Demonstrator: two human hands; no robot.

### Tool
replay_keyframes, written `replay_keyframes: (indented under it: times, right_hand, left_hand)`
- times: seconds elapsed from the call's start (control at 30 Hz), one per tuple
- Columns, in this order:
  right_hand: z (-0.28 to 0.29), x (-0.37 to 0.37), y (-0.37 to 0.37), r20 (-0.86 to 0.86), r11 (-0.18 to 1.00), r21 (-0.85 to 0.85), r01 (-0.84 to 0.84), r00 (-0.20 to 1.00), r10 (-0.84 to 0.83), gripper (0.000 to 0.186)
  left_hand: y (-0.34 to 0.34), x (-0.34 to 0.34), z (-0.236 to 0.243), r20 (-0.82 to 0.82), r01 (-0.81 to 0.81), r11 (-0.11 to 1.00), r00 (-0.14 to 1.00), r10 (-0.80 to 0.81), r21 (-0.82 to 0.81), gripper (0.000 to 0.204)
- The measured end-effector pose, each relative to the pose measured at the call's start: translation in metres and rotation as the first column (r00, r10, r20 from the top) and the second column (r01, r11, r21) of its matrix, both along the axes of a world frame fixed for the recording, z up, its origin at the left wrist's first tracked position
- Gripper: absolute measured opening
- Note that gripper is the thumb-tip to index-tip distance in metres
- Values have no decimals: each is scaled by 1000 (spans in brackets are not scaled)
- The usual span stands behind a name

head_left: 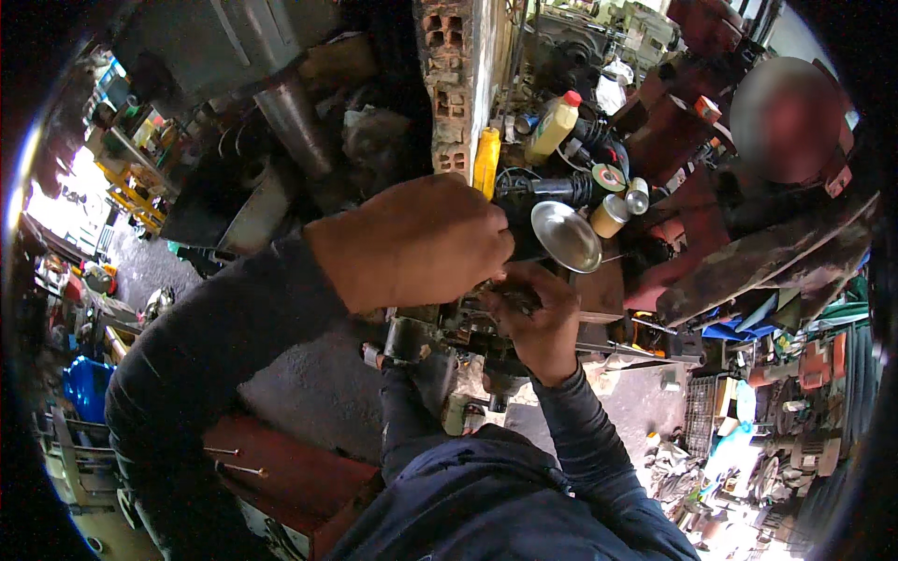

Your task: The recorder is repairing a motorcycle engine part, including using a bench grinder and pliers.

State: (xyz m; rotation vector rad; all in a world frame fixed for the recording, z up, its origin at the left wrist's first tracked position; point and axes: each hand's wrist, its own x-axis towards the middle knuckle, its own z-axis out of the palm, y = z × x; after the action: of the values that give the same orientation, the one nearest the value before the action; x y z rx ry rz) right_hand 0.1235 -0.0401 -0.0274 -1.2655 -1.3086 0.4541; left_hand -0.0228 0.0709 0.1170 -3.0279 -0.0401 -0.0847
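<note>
My left hand [416, 238] reaches across from the left with its wrist bent and its fingers closed. What the fingertips hold is hidden behind the hand. Close beside it, my right hand [541, 316] is curled, thumb and fingers drawn together around a small dark piece I cannot make out. Both hands are over a greasy metal fixture [410, 338] with a cylindrical body, possibly a vise, at the bench edge. A shiny metal bowl [566, 237] lies tilted just beyond my right hand.
Past the bowl stand two cans [610, 215], a pale bottle with a red cap [554, 128] and a yellow bottle [485, 164]. A broken brick wall edge [449, 84] rises ahead. Another person [786, 117] is at far right. A red cabinet [299, 477] sits lower left.
</note>
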Motion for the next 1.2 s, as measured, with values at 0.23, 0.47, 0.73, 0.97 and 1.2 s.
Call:
replay_keyframes:
  times: [0.23,0.47,0.73,0.97,1.2]
  right_hand:
    - [-5,9,3,-49,984,-34,-175,984,173,26]
    - [-2,8,4,86,987,47,-155,985,151,22]
    - [2,9,-5,60,995,-23,-93,994,94,22]
    - [7,12,-5,31,983,6,-182,983,182,18]
    - [15,6,-14,-307,910,-132,-393,889,340,25]
  left_hand:
    - [-15,7,11,-188,-298,955,938,291,-10,19]
    - [0,4,1,34,61,997,997,-63,46,24]
    - [-18,12,22,-223,-254,967,944,245,-11,27]
    - [-8,6,23,-76,-98,980,993,86,-176,22]
    - [-32,-11,-59,158,-74,381,825,542,-922,18]
